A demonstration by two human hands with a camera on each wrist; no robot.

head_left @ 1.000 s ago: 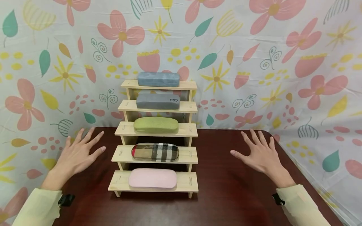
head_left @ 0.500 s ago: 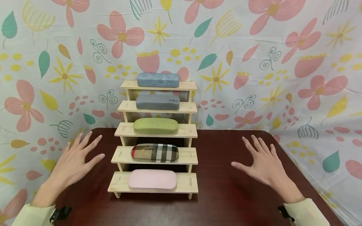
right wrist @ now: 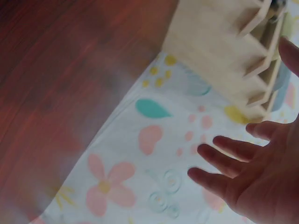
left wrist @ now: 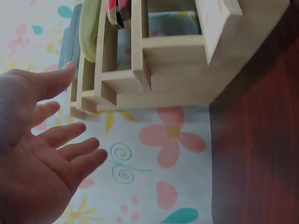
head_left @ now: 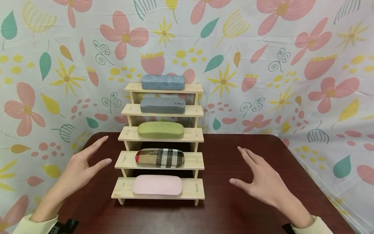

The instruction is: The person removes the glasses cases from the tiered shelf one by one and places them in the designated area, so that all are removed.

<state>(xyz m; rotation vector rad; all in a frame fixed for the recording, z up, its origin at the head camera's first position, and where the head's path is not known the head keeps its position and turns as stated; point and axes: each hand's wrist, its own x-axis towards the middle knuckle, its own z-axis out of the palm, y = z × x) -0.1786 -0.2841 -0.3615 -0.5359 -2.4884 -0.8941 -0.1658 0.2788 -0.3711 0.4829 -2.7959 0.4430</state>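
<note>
A stepped wooden rack (head_left: 119, 188) carries one glasses case per step. From the lowest step up lie a pink case (head_left: 157, 185), a plaid case (head_left: 160, 158), a green case (head_left: 160, 130), a grey case (head_left: 162, 105) with a small glasses print, and a mottled blue case (head_left: 163, 82). My left hand (head_left: 75, 170) is held in the air left of the rack, fingers extended and thumb apart, holding nothing. On the other side my right hand (head_left: 264, 180) hovers well away from the rack, fingers straight and also holding nothing. Both wrist views show the spread fingers beside the rack's side panels.
A dark red-brown table (head_left: 222, 208) bears the rack left of its middle. Behind it and along both sides hangs a white floral cloth (head_left: 228, 39). Dark straps with small devices sit at both wrists, below pale sleeves (head_left: 314, 226).
Both hands have turned from palms down to palms facing inward, fingers drawn closer together. The right hand has shifted slightly left toward the rack. The cases and rack have stayed put.
</note>
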